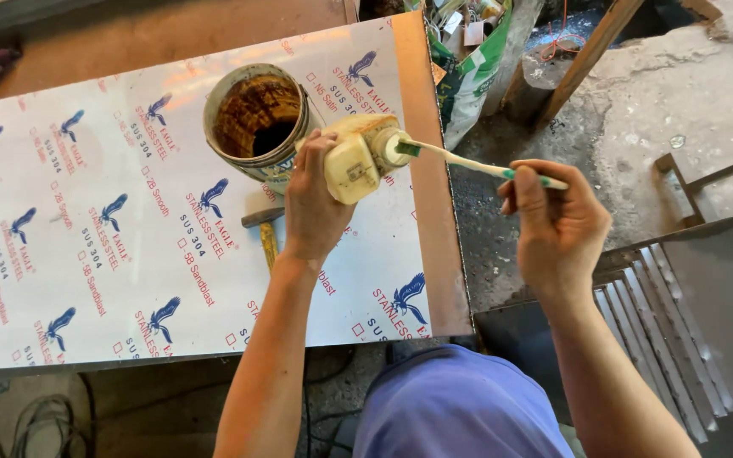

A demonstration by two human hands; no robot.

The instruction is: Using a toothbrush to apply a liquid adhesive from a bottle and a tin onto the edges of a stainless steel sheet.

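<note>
While the left hand (314, 203) grips a stained cream bottle (358, 155) tilted above the sheet's (86, 254) right edge, the right hand (553, 222) pinches a toothbrush (477, 164), head at the bottle's mouth. Beside: rusty tin (256, 119), touching the bottle; hammer (265, 233) under the left wrist.

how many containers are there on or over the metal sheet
2. A rusty open tin can stands on the printed sheet, near its far edge. A stained cream plastic bottle is held sideways in the left hand, just right of the can. None other shows.
</note>
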